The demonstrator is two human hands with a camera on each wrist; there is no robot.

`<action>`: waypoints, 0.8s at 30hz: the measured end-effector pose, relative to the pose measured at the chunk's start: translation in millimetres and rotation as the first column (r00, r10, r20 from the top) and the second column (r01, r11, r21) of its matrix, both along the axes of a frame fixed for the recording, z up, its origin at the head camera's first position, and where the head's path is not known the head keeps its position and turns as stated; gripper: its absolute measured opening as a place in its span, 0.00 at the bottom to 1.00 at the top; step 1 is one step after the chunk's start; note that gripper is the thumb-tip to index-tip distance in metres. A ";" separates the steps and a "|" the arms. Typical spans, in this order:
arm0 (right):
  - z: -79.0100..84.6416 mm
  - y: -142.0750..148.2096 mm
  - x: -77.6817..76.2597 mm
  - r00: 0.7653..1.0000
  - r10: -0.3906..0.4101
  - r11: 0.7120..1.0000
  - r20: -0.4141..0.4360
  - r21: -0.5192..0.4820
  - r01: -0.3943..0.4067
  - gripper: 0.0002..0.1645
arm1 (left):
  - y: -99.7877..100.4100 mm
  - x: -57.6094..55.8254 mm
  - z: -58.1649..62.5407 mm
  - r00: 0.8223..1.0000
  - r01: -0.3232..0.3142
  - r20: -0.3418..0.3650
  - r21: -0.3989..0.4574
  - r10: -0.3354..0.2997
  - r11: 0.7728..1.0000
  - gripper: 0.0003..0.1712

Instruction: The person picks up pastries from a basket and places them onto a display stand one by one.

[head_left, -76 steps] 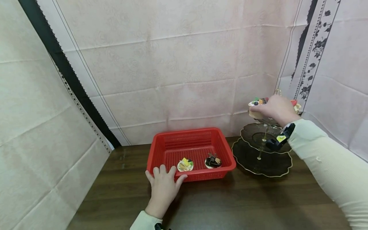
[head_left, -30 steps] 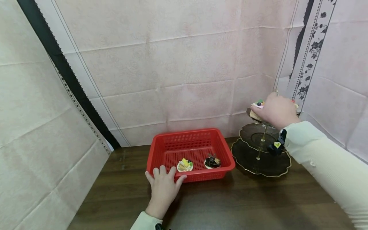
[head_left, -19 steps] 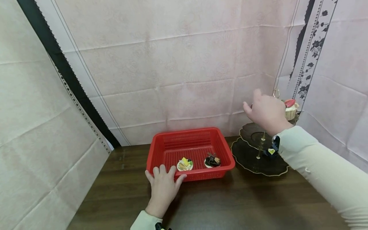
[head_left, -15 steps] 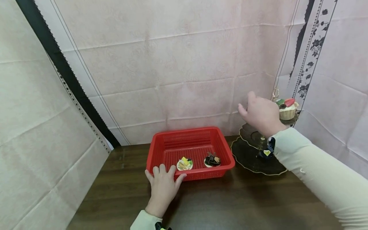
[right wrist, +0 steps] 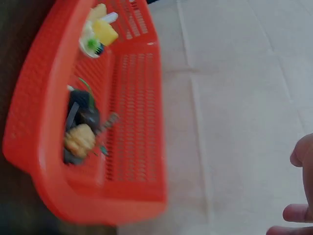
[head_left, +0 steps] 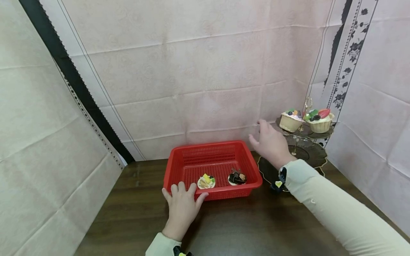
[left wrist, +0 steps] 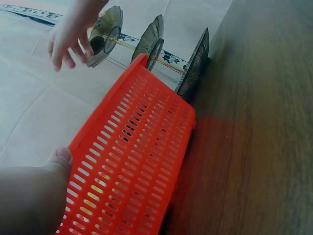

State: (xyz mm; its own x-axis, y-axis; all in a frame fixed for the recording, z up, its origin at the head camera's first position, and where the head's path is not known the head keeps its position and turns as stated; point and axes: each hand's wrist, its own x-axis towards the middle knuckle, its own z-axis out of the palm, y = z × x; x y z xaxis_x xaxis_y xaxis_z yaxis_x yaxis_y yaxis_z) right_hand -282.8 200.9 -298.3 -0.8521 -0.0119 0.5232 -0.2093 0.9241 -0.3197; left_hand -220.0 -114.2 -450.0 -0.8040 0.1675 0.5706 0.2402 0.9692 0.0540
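Note:
My left hand [head_left: 182, 209] rests on the front left rim of the red plastic basket [head_left: 208, 149], fingers spread; in the left wrist view its thumb [left wrist: 61, 159] touches the rim. Inside the basket are a fruit-topped cupcake [head_left: 206, 181] and a dark chocolate-topped cupcake [head_left: 237, 178]. My right hand [head_left: 272, 144] hangs in the air between the basket and a three-tier cake stand [head_left: 307, 153], with nothing in its fingers. On the stand's top tier sit two cupcakes: one with blueberries [head_left: 290, 121], the other with a red fruit piece [head_left: 320, 122].
The dark wooden table [head_left: 256, 224] carries the basket and the stand. Pale cloth [head_left: 205, 71] hangs close behind both of them and along the sides. My right forearm crosses in front of the stand's lower tiers and hides part of them.
My right hand let go of the blueberry cupcake on the top tier, then moved left and down toward the basket. My left hand has stayed on the rim.

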 end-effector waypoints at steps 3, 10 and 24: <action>-13.1 -9.2 -3.2 0.995 0.048 0.996 0.089 -0.075 -0.041 0.46 | 0.0 0.1 0.6 1.000 -0.003 0.006 0.001 0.003 1.000 0.32; -44.0 -30.8 -8.1 0.958 0.123 0.976 0.258 -0.206 -0.070 0.61 | 0.0 -0.4 0.5 1.000 0.001 0.021 0.008 -0.001 1.000 0.32; -85.6 -59.4 -10.9 0.839 0.196 0.948 0.507 -0.318 -0.029 0.64 | 1.2 -1.2 0.8 0.999 -0.007 0.054 0.004 0.007 1.000 0.32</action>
State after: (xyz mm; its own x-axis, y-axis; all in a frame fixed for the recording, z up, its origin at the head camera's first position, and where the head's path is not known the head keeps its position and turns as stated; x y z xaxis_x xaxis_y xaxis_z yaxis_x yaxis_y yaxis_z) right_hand -293.7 141.6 -383.9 -0.9989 -0.0466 -0.0088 -0.0294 0.7540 -0.6562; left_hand -221.2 -113.0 -449.2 -0.8348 0.1594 0.5269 0.2298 0.9707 0.0705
